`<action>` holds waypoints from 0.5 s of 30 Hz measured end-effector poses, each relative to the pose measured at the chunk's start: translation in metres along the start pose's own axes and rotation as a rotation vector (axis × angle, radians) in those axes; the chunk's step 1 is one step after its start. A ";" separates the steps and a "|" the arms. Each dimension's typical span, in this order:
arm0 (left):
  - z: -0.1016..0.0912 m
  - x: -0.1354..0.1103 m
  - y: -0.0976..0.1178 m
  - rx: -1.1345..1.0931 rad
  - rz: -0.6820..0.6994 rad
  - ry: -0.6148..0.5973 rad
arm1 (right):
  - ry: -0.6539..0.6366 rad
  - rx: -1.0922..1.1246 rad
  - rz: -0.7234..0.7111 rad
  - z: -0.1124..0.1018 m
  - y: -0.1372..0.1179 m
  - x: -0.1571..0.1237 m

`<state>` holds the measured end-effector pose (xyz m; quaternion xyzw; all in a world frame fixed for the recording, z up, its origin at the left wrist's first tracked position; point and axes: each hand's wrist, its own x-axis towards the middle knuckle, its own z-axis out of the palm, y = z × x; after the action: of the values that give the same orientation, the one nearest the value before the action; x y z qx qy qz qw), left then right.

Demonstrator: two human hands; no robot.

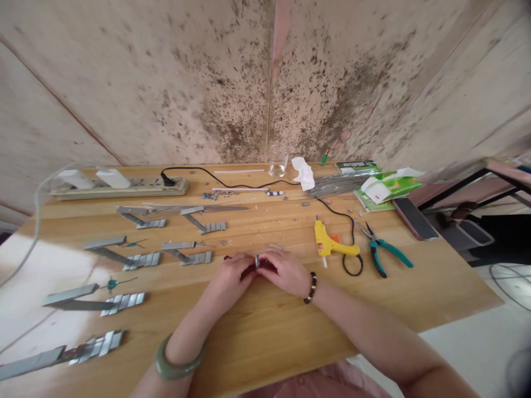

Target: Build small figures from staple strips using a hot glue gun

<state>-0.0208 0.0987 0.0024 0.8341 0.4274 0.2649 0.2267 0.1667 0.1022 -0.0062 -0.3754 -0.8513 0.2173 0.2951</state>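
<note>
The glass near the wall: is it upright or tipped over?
Upright. The glass stands on its base on the table, rim facing up.

I count six grey folded metal strip pieces [141,218], plus one small silvery piece [257,261] pinched between my left hand [230,279] and right hand [286,271]. There is one yellow glue gun [332,243], one pair of teal-handled pliers [385,251], one clear drinking glass [278,161] and one beige power strip [120,189] carrying two white plugs [113,178].
</note>
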 end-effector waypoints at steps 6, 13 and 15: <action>0.000 0.000 0.000 0.009 0.001 -0.005 | -0.013 0.000 0.013 -0.001 0.000 0.000; -0.001 0.000 0.000 0.016 -0.002 -0.003 | -0.009 0.011 0.020 -0.002 -0.002 0.001; 0.000 0.000 0.000 0.016 0.001 0.002 | -0.009 0.017 0.023 -0.001 -0.002 0.001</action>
<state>-0.0213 0.0988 0.0026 0.8359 0.4293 0.2623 0.2195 0.1659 0.1021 -0.0035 -0.3818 -0.8463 0.2297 0.2919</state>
